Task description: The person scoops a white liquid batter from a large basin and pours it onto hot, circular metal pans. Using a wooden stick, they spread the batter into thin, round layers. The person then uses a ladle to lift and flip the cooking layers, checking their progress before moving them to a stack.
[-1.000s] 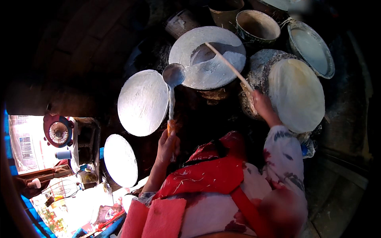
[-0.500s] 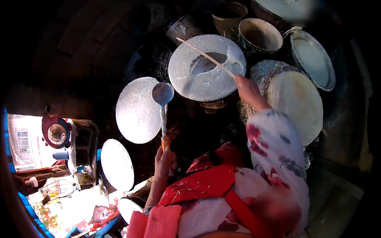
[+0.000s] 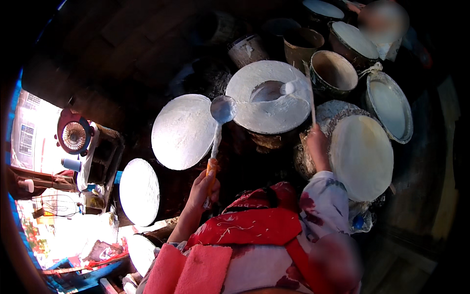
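Observation:
My left hand (image 3: 199, 190) is closed around the orange-wrapped handle of a ladle (image 3: 223, 109). The ladle's round metal bowl is between a white disc-shaped surface (image 3: 180, 132) and a white-coated round pot top (image 3: 245, 110), overlapping their edges in view. A grey oval opening (image 3: 268, 92) shows in that top, with a small white round lump (image 3: 288, 88) at its right side. A thin pale stick (image 3: 312, 95) is gripped in my right hand (image 3: 318, 147). It points away from me, along the top's right edge; whether they touch I cannot tell.
On the right are a pale round cover (image 3: 362, 157) and a basin of whitish liquid (image 3: 390, 105). Buckets (image 3: 334, 71) crowd the far side, near another person (image 3: 384, 22). A white disc (image 3: 139, 192) and a fan (image 3: 74, 135) stand at left.
My right hand has swung the stick from across the opening to the top's right edge. The white lump has appeared by the opening. The view has shifted; my left hand still holds the ladle.

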